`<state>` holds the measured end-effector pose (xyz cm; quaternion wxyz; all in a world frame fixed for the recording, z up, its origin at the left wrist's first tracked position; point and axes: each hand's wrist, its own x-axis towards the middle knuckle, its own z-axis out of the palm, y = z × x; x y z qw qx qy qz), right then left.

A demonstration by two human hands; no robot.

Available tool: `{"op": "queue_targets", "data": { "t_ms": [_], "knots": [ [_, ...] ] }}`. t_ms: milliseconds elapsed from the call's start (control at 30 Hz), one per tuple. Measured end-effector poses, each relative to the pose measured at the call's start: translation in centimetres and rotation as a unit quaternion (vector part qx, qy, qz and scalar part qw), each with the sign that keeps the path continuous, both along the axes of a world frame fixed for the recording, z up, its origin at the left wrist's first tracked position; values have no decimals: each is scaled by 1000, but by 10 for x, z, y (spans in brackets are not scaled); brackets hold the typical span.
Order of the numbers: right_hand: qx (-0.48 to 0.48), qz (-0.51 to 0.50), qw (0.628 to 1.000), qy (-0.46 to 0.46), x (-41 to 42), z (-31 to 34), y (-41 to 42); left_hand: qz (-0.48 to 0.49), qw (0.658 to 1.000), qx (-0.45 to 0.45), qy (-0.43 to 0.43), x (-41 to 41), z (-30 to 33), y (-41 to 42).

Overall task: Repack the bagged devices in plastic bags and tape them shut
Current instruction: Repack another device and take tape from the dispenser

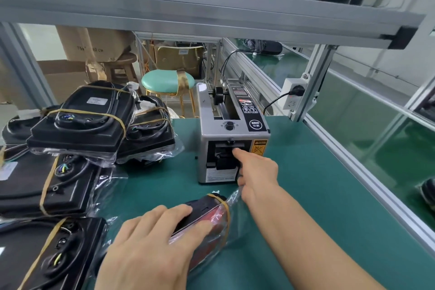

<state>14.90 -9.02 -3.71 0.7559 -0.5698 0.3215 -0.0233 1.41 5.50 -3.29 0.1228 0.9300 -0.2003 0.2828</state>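
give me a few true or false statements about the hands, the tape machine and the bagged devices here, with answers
1. The right hand points its index finger into the front slot of the grey automatic tape dispenser. True.
2. The left hand rests on a black and red device in a clear plastic bag. True.
3. The bagged black devices are stacked to the right of the dispenser. False: the stack of bagged black devices lies to its left.
4. The bench has a red mat. False: the green bench mat is green.

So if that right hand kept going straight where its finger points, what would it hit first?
Most likely the tape dispenser: the right hand points its index finger at the dark outlet on the front, apparently almost touching, though depth is hard to judge.
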Motion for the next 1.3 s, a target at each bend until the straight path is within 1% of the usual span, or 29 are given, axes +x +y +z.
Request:
{"op": "queue_targets", "data": {
  "t_ms": [100,167,300,333,367,400,467,500,567,767,1000,1067,1133,1167,1233,1300],
  "knots": [
    [27,-34,999,19,4,2,5,21,1000,12,0,0,0,-1],
    [52,-26,998,17,6,0,5,14,1000,2,14,-2,-1,-2],
    [134,68,988,-22,-6,5,-14,1,999,-18,29,-2,3,-2],
    [140,95,985,-33,-13,9,-23,-1,999,-22,28,-2,3,-2],
    [128,128,982,-46,-22,14,-31,-2,999,-23,31,-3,3,-2],
    [93,168,980,-59,-34,20,-37,-3,999,-29,37,-3,3,-2],
    [-8,253,964,-77,-63,30,-41,3,998,-40,40,-1,1,-2],
    [-38,288,953,-81,-77,34,-38,6,998,-45,41,-1,1,-2],
    [-55,323,941,-88,-95,33,-30,8,998,-49,49,-2,1,-3],
    [-41,299,947,-107,-99,13,-15,-1,998,-49,50,-7,5,-8],
    [-17,273,958,-86,-99,11,-6,9,992,-98,75,-6,1,-4],
    [-16,274,958,-83,-100,11,-5,15,988,-128,84,-4,-3,-1],
    [-19,276,958,-78,-101,12,-4,20,979,-161,125,-1,-6,0],
    [-19,277,958,-76,-101,12,-3,27,977,-158,141,0,-6,-1],
    [-20,274,959,-74,-102,12,-2,64,975,-88,195,9,-9,-2],
    [-21,269,960,-71,-103,12,-2,60,967,-88,231,20,-6,-6]
  ]
}}
